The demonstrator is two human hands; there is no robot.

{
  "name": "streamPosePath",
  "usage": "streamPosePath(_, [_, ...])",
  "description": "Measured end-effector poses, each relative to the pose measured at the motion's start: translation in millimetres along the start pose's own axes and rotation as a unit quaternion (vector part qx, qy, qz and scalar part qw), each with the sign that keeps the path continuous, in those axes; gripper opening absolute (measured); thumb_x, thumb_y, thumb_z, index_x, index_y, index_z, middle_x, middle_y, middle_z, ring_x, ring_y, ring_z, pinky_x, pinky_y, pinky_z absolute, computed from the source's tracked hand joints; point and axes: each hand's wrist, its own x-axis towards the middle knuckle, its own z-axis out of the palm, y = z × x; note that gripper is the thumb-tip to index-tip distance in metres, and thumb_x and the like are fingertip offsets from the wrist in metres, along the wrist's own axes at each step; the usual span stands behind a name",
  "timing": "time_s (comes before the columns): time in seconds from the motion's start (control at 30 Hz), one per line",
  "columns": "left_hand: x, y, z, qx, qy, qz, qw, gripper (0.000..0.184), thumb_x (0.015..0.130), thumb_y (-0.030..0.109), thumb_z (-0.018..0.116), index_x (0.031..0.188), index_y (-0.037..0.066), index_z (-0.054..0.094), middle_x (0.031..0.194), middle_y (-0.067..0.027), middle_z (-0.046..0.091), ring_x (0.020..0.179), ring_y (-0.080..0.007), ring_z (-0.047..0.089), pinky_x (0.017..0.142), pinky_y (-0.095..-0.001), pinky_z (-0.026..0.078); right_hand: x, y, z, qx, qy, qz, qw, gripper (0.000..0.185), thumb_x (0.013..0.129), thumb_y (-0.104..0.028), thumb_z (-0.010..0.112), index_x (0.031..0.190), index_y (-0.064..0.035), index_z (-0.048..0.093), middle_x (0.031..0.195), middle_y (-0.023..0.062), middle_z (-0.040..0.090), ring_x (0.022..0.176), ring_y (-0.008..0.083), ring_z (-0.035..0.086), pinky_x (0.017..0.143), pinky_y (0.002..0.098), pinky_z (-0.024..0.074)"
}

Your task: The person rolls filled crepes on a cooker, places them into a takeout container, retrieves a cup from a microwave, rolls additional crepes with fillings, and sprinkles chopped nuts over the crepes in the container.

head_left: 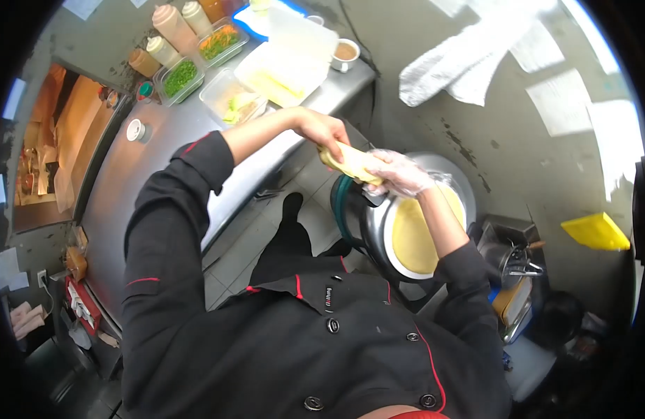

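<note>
A pale yellow folded item (355, 165), perhaps dough or a cloth, is held between both hands in front of me. My left hand (324, 133), bare, has its fingers wrapped round the near left end. My right hand (404, 174), in a clear plastic glove, grips the other end. Just below the right hand is a round pot (392, 248) with a white rim and a flat yellow surface inside. A dark green rounded container (340, 202) shows beside the pot.
On the steel counter (162, 160) at the left stand squeeze bottles (174, 28), a tub of chopped greens (181, 79), an open white container (287, 59) and a cup (345, 54). A metal pan (501, 258) sits at the right. A wall rises behind the pot.
</note>
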Motion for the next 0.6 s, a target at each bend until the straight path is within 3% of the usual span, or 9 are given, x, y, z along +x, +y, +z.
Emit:
streamPosePath(0.13, [-76,-39,-66,0.096,0.077,-0.014,0.992,0.039,0.085,0.015,0.073,0.118,-0.004,0.065,0.106,-0.0098,0.072,0.096,-0.0152,0.067,0.088,-0.0292,0.052,94,-56,39,-0.047,-0.014,-0.007,0.999,0.036,0.095,-0.024,0.066,0.122,-0.0019,0.055,0.095,0.0053,0.061,0.074,0.0112,0.062,0.067,0.0249,0.0557])
streamPosePath(0.2, [-102,-52,-106,0.171,0.125,0.001,0.977,0.041,0.082,0.014,0.074,0.119,-0.003,0.065,0.108,-0.0103,0.072,0.098,-0.0161,0.066,0.089,-0.0303,0.051,147,-68,37,-0.086,-0.021,-0.086,0.992,0.043,0.093,-0.034,0.068,0.119,-0.0012,0.06,0.093,0.0037,0.062,0.073,0.0098,0.057,0.065,0.024,0.0497])
streamPosePath(0.27, [-116,-62,-144,0.224,0.164,0.016,0.961,0.043,0.08,0.014,0.074,0.12,-0.001,0.065,0.109,-0.0108,0.072,0.099,-0.017,0.066,0.09,-0.0311,0.051,193,-79,32,-0.215,0.077,-0.155,0.961,0.045,0.091,-0.031,0.067,0.128,-0.005,0.062,0.087,0.0046,0.063,0.074,0.0115,0.057,0.07,0.0304,0.0494])
streamPosePath(0.33, [-127,-66,-175,0.258,0.202,0.035,0.944,0.044,0.079,0.014,0.074,0.12,0.0,0.065,0.108,-0.0112,0.072,0.1,-0.0179,0.066,0.091,-0.0317,0.051,223,-90,34,-0.356,0.17,-0.245,0.886,0.049,0.093,-0.029,0.068,0.134,-0.0057,0.056,0.092,0.0047,0.066,0.079,0.016,0.06,0.073,0.0312,0.0515])
streamPosePath(0.37, [-129,-67,-189,0.314,0.217,0.029,0.924,0.045,0.078,0.011,0.073,0.121,0.002,0.065,0.11,-0.0118,0.071,0.103,-0.023,0.067,0.094,-0.0332,0.05,238,-92,34,-0.387,0.198,-0.286,0.854,0.05,0.092,-0.029,0.068,0.135,-0.0066,0.055,0.094,0.0061,0.066,0.08,0.0184,0.061,0.074,0.0329,0.0519])
streamPosePath(0.43, [-125,-81,-215,0.378,0.243,0.104,0.887,0.048,0.074,0.009,0.074,0.121,0.003,0.065,0.11,-0.0146,0.071,0.103,-0.0279,0.066,0.094,-0.0352,0.051,265,-90,32,-0.445,0.252,-0.364,0.778,0.053,0.09,-0.028,0.07,0.136,-0.0084,0.054,0.099,0.0088,0.067,0.082,0.0232,0.063,0.075,0.0362,0.0526])
streamPosePath(0.53, [-116,-103,-245,0.499,0.242,0.199,0.808,0.054,0.072,0.007,0.072,0.126,0.006,0.061,0.113,-0.0124,0.066,0.106,-0.0325,0.062,0.093,-0.039,0.051,293,-78,29,-0.656,0.394,-0.338,0.548,0.057,0.084,-0.026,0.073,0.135,-0.0102,0.054,0.104,0.0109,0.066,0.086,0.0288,0.064,0.077,0.0397,0.0532])
streamPosePath(0.6, [-108,-119,-256,0.581,0.243,0.223,0.744,0.055,0.072,0.007,0.072,0.126,0.007,0.06,0.11,-0.0112,0.065,0.106,-0.0307,0.062,0.091,-0.0386,0.051,303,-70,28,-0.667,0.405,-0.34,0.524,0.051,0.083,-0.014,0.066,0.133,-0.0113,0.054,0.103,0.0098,0.064,0.091,0.03,0.063,0.078,0.0424,0.0532])
